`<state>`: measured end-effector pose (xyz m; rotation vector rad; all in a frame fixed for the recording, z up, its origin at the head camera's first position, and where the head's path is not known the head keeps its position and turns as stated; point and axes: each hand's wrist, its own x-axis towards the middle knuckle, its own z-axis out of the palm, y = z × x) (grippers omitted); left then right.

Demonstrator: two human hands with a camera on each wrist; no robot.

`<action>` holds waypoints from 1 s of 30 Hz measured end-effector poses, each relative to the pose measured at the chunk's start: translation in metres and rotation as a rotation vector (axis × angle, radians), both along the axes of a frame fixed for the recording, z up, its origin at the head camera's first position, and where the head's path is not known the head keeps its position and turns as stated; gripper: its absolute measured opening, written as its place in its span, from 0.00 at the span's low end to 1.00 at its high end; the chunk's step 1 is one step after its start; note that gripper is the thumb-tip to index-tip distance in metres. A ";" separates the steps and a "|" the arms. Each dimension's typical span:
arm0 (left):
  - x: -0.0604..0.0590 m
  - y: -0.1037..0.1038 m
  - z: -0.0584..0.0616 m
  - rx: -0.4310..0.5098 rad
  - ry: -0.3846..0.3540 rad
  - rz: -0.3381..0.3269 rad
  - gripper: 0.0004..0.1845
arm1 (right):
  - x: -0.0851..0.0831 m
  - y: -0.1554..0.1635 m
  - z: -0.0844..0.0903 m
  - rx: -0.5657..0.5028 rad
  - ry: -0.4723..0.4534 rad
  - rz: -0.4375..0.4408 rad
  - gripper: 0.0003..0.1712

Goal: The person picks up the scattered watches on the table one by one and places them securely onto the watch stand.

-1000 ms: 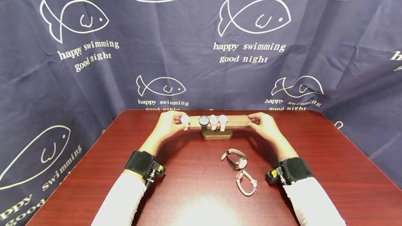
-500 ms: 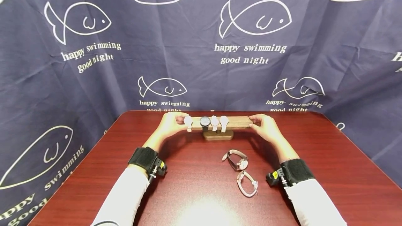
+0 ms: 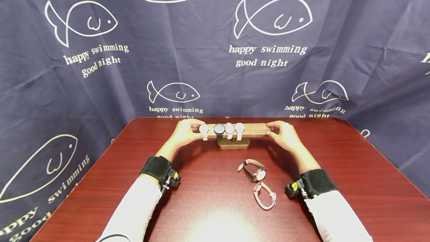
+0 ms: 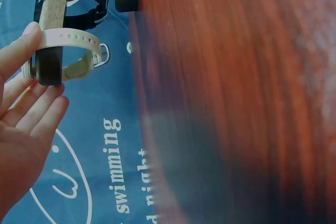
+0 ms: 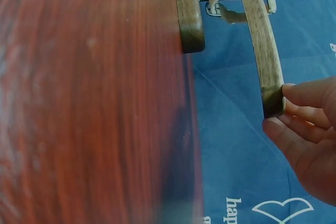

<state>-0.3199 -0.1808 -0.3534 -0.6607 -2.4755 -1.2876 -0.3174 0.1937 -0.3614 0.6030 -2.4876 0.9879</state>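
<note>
So there's this wooden watch stand (image 3: 235,130) sitting at the far middle of the reddish-brown bench (image 3: 352,167), basically a flat walnut-looking crossbar on a short post with a rounded oval base (image 3: 233,143). Four watches are strapped around the bar, all bunched toward its left half: a white one (image 3: 203,130) at the left end, then a black-faced one with a dark strap (image 3: 219,129), then two more white ones (image 3: 229,129) (image 3: 239,130). The right half of the bar is bare wood with a visible grain. The left hand (image 3: 183,132) is at the bar's left end, and in the left wrist view its fingers (image 4: 32,103) look pretty straight and loose, with one fingertip touching the white strap by the bar's end rather than wrapping anything. The right hand (image 3: 283,134) is at the other end, and the right wrist view shows its fingers (image 5: 304,95) pinched on the dark end grain of the bar, thumb below and fingertips above. Nearer the person, two more watches lie loose on the bench just right of centre: one with a brownish strap and pale dial (image 3: 253,170), and just in front of it one with a light pinkish strap (image 3: 264,196). Both wrists wear black bands over white sleeves, and a navy fish-print curtain (image 3: 100,66) hangs behind everything.
</note>
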 end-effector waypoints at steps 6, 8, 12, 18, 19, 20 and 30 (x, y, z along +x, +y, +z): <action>0.000 0.003 -0.001 0.004 0.008 -0.026 0.22 | 0.001 0.001 -0.002 0.001 0.004 -0.003 0.17; 0.000 0.004 -0.001 -0.033 0.035 -0.032 0.22 | 0.001 0.000 -0.003 0.001 0.008 -0.001 0.16; -0.001 0.005 -0.001 -0.102 0.076 -0.044 0.21 | 0.001 0.000 -0.004 0.006 0.013 -0.001 0.16; -0.003 0.007 -0.003 -0.129 0.094 -0.056 0.20 | -0.001 -0.001 -0.004 0.023 0.023 -0.004 0.16; -0.003 0.008 -0.002 -0.131 0.101 -0.058 0.21 | -0.001 -0.001 -0.004 0.024 0.024 -0.004 0.16; -0.003 0.008 -0.002 -0.139 0.115 -0.058 0.22 | -0.001 -0.001 -0.004 0.026 0.025 -0.005 0.16; -0.005 0.011 0.003 -0.229 0.156 -0.062 0.26 | -0.003 -0.001 -0.002 0.048 0.042 -0.012 0.16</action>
